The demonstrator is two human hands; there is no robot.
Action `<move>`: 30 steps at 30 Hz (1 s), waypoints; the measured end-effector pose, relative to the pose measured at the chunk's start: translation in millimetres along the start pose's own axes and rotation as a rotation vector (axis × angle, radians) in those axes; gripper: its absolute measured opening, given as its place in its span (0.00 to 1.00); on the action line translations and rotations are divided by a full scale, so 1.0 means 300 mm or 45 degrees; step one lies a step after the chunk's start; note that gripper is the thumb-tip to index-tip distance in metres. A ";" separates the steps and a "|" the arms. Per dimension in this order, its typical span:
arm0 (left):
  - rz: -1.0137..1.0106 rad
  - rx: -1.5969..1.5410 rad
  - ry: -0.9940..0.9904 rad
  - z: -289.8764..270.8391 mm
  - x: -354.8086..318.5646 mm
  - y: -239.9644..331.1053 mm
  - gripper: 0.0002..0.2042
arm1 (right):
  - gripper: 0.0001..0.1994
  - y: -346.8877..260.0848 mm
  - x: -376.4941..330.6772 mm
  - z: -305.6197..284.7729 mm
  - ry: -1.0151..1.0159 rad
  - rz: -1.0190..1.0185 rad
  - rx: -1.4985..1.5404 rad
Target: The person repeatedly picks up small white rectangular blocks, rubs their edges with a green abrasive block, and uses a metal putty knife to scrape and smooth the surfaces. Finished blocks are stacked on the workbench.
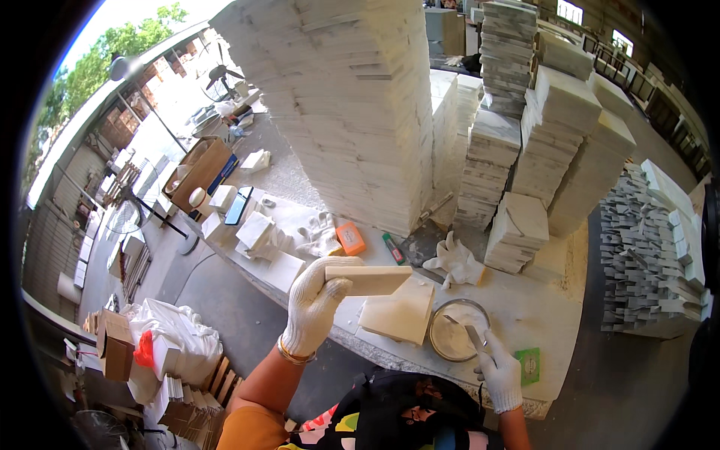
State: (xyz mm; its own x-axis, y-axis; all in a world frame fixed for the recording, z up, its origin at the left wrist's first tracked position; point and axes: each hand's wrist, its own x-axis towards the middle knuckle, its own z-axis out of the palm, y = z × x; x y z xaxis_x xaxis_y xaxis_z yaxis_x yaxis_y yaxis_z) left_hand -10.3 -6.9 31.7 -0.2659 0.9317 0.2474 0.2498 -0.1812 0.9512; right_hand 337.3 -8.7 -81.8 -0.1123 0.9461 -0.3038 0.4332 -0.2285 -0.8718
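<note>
My left hand [311, 309], in a white knitted glove, grips a cream stone tile [370, 281] by its left end, with one narrow edge facing me. Beneath that tile, another pale tile [397, 313] lies on the white worktable [551, 315]. My gloved right hand [500, 375] is closed around a putty knife [474, 336], its blade pointing up and left over a round metal-rimmed bowl [433, 330]. Pale paste or powder covers the bowl's bottom; I cannot tell which. A green square packet [527, 366] sits just right of my right hand.
Tall stacks of stone tiles [352, 112] rise at the table's far side, with more [517, 229] to the right. Loose gloves [455, 260], an orange box [350, 238], a green-and-red utility knife [393, 249] and a phone [238, 205] lie across the table. A fan [126, 217] stands left.
</note>
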 end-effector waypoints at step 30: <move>-0.276 -0.729 -0.577 0.066 0.132 -0.188 0.24 | 0.05 -0.327 0.099 -0.088 -0.260 -0.434 0.416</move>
State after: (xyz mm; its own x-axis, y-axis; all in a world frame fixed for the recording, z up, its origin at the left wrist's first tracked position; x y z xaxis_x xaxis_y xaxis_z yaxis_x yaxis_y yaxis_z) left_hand -16.5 46.4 -15.8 0.1853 0.9808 0.0613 -0.3192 0.0011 0.9477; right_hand 315.0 47.9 4.9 -0.3852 0.9226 -0.0215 0.0428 -0.0054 -0.9991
